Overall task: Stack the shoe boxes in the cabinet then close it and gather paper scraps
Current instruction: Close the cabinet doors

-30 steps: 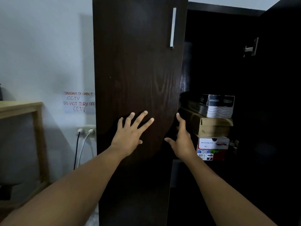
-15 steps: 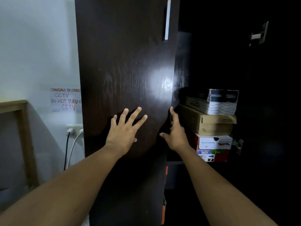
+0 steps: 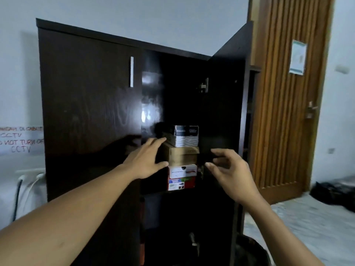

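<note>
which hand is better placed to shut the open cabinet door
Right. The right hand hovers with loose fingers next to the open door, hinged on that side. The left hand sits by the closed door, before the shoe boxes, and would likely have to cross.

Pale blue-white wall (image 3: 134, 14) behind, evenly lit. Handwritten "CCTV" notice (image 3: 19, 141) taped low on left. White socket (image 3: 30, 174) below it, two plugs in, cables hanging down. Right side: slatted wooden door (image 3: 284, 121), shut, printed sheet (image 3: 297, 57) stuck high, metal handle (image 3: 311, 110). Light patterned floor (image 3: 307, 223); black bag (image 3: 336, 191) lying by far-right wall.
</note>
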A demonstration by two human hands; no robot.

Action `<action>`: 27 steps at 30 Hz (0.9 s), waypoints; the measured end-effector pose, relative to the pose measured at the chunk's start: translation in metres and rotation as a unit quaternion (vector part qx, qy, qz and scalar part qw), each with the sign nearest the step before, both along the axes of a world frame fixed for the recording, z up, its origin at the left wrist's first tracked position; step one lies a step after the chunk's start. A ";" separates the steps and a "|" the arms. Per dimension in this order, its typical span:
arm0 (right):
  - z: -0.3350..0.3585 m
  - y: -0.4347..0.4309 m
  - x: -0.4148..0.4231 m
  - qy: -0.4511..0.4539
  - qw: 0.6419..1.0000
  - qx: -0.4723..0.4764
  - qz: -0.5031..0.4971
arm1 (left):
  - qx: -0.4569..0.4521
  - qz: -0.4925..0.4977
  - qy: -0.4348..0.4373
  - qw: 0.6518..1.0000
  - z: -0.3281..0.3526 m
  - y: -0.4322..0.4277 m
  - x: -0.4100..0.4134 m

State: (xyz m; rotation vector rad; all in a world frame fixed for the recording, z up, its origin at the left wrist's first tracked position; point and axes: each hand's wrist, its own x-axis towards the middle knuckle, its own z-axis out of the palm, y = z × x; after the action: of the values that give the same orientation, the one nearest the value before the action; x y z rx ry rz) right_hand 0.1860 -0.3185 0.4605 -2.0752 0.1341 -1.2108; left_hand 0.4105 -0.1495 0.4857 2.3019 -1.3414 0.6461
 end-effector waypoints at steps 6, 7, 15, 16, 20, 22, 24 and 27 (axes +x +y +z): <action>-0.002 -0.050 -0.053 -0.025 0.991 0.050 -0.122 | -0.024 -0.135 -0.056 0.989 0.028 -0.076 -0.103; -0.008 -0.058 -0.051 -0.006 0.992 0.074 -0.106 | -0.022 -0.142 -0.061 0.988 0.030 -0.084 -0.112; -0.033 -0.084 -0.032 0.020 0.982 0.183 0.041 | 0.025 -0.118 -0.119 0.985 0.033 -0.115 -0.139; -0.034 -0.082 -0.030 0.010 0.979 0.195 0.054 | 0.021 -0.118 -0.124 0.985 0.033 -0.113 -0.138; -0.035 -0.067 -0.008 0.005 0.982 0.180 0.053 | -0.020 -0.098 -0.140 0.985 0.029 -0.099 -0.126; -0.035 -0.055 0.009 0.012 0.985 0.161 0.059 | -0.058 -0.073 -0.141 0.986 0.027 -0.088 -0.114; -0.036 -0.042 0.033 0.009 0.990 0.132 0.054 | -0.097 -0.051 -0.127 0.986 0.025 -0.074 -0.098; -0.038 -0.017 0.072 0.008 0.994 0.095 0.057 | -0.128 -0.020 -0.092 0.987 0.022 -0.049 -0.069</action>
State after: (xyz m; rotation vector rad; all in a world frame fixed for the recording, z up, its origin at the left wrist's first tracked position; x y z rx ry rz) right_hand 0.2578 -0.3356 0.4226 -1.9007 0.1322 -1.0708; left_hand 0.3412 -0.1990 0.5076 2.0469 -1.2951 0.9784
